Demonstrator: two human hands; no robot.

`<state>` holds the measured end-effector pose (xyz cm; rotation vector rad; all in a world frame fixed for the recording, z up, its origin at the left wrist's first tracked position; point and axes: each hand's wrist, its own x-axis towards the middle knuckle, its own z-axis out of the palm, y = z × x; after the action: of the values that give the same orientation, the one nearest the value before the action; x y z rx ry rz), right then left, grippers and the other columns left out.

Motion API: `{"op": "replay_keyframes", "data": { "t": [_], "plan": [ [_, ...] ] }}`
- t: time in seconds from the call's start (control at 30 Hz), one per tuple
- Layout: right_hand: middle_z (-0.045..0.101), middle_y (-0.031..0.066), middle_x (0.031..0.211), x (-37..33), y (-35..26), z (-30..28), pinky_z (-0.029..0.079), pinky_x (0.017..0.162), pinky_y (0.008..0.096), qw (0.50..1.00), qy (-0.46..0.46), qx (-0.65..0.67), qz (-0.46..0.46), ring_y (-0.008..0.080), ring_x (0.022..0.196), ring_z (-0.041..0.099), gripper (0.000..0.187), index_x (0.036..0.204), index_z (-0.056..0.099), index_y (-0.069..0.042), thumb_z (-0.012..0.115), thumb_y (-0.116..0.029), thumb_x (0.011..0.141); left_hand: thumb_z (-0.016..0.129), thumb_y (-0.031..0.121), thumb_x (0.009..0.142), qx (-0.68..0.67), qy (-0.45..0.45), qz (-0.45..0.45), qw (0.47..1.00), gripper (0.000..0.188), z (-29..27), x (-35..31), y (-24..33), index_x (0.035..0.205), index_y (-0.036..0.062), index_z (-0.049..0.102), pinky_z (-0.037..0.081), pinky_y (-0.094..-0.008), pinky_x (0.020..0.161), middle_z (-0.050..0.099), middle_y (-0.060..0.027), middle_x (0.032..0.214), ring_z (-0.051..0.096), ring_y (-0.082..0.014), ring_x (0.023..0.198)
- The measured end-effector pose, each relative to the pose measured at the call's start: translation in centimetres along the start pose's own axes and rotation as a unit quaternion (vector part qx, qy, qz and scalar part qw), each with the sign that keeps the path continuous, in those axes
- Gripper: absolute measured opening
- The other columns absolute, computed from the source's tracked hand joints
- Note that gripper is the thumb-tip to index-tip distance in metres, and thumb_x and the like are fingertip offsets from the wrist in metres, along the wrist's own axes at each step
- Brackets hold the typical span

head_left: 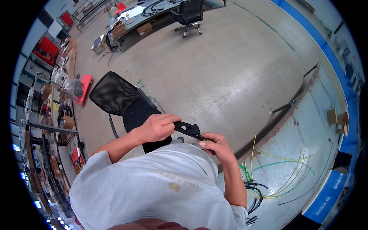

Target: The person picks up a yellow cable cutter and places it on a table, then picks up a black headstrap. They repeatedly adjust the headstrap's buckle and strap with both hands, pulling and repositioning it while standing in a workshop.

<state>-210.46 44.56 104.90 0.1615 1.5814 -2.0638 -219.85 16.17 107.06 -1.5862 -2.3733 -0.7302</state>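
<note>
Just in front of my shirt, a long black piece [193,131] with an open gap near its middle spans between my two hands. It looks like a strap or a handled tool; I cannot tell which. My left hand [159,127] closes round its left end, thumb and fingers together. At the lower right end, my right hand [217,147] pinches it between thumb and fingers. A darker thin part sticks out below the right fingers, and both ends are partly covered by my hands.
A black mesh office chair [115,94] stands close at my left front. To my right, a pale worktable [295,153] holds yellow-green wires [283,190] and short black cables [253,195]. Crowded shelves [53,126] line the left. A desk [134,23] and another chair [188,15] stand farther off.
</note>
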Motion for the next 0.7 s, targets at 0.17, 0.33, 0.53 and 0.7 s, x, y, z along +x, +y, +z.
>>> {"op": "replay_keyframes", "data": {
  "t": [0.17, 0.33, 0.53, 0.7],
  "plan": [
    [0.052, -0.0027, 0.066, 0.9, -2.5, -1.8, 0.033, 0.05, 0.0239, 0.999, -0.015, -0.003, -0.038, 0.0062, 0.053, 0.044, 0.031, 0.098, 0.073, 0.001, 0.071, -0.027, 0.088, 0.078, 0.017, 0.082, -0.297, -0.125, -0.249, 0.913, 0.03, 1.3, 0.7, -1.0, 0.102, 0.0038, 0.059, 0.056, -0.036, 0.083, 0.067, -0.0191, 0.119, 0.069, -0.0312, 0.097],
    [0.052, -0.0022, 0.068, 2.6, -4.2, -1.5, 0.033, 0.048, 0.0239, 0.997, -0.003, 0.012, -0.079, 0.0063, 0.053, 0.045, 0.031, 0.103, 0.071, 0.003, 0.069, -0.027, 0.092, 0.08, 0.038, 0.085, -0.267, -0.247, -0.269, 0.892, 0.07, 4.0, -2.3, -1.8, 0.139, 0.0015, 0.053, 0.051, -0.0421, 0.092, 0.066, -0.0223, 0.114, 0.066, -0.0349, 0.107],
    [0.06, 0.0009, 0.078, 3.7, -3.0, -1.2, 0.04, 0.053, 0.024, 0.993, -0.03, 0.041, -0.105, 0.008, 0.06, 0.053, 0.041, 0.127, 0.067, 0.003, 0.069, -0.027, 0.097, 0.071, 0.023, 0.086, -0.192, -0.29, -0.329, 0.878, 0.027, 3.2, -7.2, -4.1, 0.09, -0.0026, 0.063, 0.048, -0.0424, 0.066, 0.059, -0.0229, 0.074, 0.062, -0.0344, 0.069],
    [0.068, 0.0055, 0.092, 2.6, 7.8, -4.7, 0.051, 0.065, 0.025, 0.984, 0.151, 0.02, -0.094, 0.0117, 0.075, 0.063, 0.043, 0.135, 0.063, 0.0, 0.067, -0.023, 0.099, 0.068, 0.018, 0.088, -0.249, -0.331, -0.437, 0.799, 0.019, -1.2, -13.5, -3.2, 0.093, 0.0001, 0.064, 0.046, -0.0396, 0.064, 0.059, -0.0117, 0.071, 0.056, -0.0157, 0.069]
  ]
}}
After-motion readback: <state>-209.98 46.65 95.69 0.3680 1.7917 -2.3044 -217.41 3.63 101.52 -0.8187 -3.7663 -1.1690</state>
